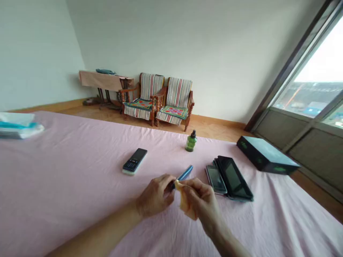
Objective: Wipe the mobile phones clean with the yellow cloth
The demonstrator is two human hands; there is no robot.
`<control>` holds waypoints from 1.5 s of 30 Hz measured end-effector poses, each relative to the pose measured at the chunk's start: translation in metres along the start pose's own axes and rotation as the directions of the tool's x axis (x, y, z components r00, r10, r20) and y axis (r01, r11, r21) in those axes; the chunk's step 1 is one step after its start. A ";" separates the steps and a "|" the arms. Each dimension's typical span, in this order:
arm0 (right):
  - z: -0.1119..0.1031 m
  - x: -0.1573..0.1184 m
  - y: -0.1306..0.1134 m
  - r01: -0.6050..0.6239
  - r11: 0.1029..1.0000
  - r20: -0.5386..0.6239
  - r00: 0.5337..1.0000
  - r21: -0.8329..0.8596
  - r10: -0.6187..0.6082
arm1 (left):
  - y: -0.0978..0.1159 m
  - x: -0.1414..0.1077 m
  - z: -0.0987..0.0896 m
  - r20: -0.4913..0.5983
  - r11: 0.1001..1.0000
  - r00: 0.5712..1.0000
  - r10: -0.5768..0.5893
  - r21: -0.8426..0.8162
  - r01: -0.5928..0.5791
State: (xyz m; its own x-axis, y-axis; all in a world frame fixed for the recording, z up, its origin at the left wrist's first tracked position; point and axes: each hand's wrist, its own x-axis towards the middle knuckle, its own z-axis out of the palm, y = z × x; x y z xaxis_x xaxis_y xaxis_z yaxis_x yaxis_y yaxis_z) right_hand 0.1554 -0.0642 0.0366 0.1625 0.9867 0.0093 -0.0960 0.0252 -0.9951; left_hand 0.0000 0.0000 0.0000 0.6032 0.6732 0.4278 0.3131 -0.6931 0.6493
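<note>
My left hand [158, 195] is closed on the near end of a slim blue phone-like object [185, 172], held edge-on so that its face does not show. Pinched in my right hand [201, 200] is a pale yellow cloth [187, 206], which hangs below the fingers. The cloth's upper edge meets the blue object close to my left fingertips. Both hands are just above the pink bedsheet [88, 171]. To the right of my right hand lie a small phone [216, 179] and a larger dark device in an open case [233, 178].
A keypad phone [135, 161] lies left of centre. Farther back stands a green spray bottle [191, 142]. A black box [268, 157] sits at the right edge, a white and teal packet [18, 125] at the far left. Two wooden chairs [174, 103] stand beyond the sheet.
</note>
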 end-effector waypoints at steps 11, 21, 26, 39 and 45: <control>-0.046 0.037 0.015 0.312 0.745 -0.114 0.881 -0.590 -0.459 | -0.002 0.003 -0.008 -0.019 1.000 0.999 0.028 0.004 -0.028; -0.043 0.043 0.041 0.398 0.552 0.005 0.814 -0.733 -0.581 | -0.008 0.003 -0.007 0.017 0.999 0.999 0.048 -0.019 -0.048; -0.022 0.031 0.049 0.478 0.500 0.112 0.794 -0.722 -0.597 | -0.009 0.005 -0.007 0.026 0.998 0.999 0.020 -0.057 -0.018; 0.011 0.005 0.053 0.654 0.501 0.348 0.741 -0.567 -0.574 | -0.010 0.006 -0.006 0.032 0.995 0.999 0.012 -0.102 -0.008; -0.013 0.015 0.045 0.595 0.445 0.267 0.752 -0.669 -0.603 | -0.007 0.007 -0.006 0.044 0.997 0.999 -0.002 -0.072 0.006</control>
State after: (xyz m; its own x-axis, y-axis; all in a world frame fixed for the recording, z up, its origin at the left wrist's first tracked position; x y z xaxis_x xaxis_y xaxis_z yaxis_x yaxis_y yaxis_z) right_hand 0.1664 -0.0505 -0.0096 -0.0824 0.7696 0.6332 0.7110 0.4906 -0.5038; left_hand -0.0023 0.0109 0.0018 0.6339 0.6629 0.3983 0.2630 -0.6691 0.6951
